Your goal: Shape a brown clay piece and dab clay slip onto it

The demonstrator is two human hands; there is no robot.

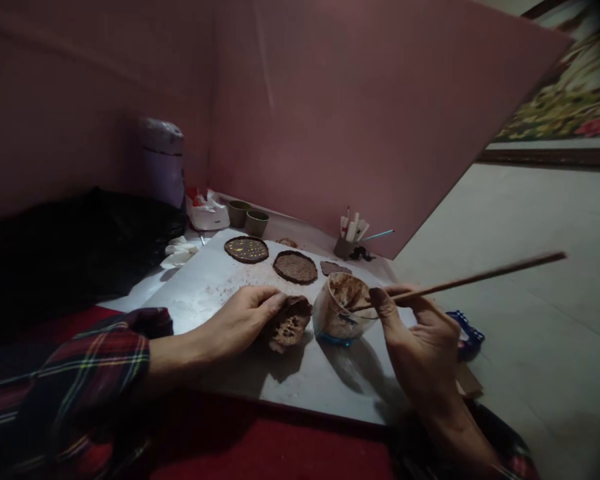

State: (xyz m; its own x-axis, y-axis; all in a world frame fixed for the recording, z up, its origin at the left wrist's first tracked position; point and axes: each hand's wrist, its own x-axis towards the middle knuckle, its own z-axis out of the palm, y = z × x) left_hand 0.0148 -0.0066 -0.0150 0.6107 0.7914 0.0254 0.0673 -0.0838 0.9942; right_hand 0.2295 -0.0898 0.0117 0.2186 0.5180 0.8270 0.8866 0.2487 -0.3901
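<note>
Sleeve (pixel 80 373), plaid, on left arm. Left hand (pixel 240 323) gripped rough brown lump (pixel 289 323) on white board (pixel 300 380). Clear cup (pixel 341 310), brown-smeared, stood just right. Right hand (pixel 423 340) pinched thin wooden stick (pixel 460 281), tip in cup.

Cup (pixel 341 310) right of clay piece (pixel 290 323)

White board (pixel 215 283) on floor — brown discs (pixel 295 267), cup (pixel 340 310), small pots (pixel 247 217).

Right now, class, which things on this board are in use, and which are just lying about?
In use: left hand holding brown lump; right hand holding stick; cup.
Lying about: two flat discs, two green pots, tool holder.
</note>
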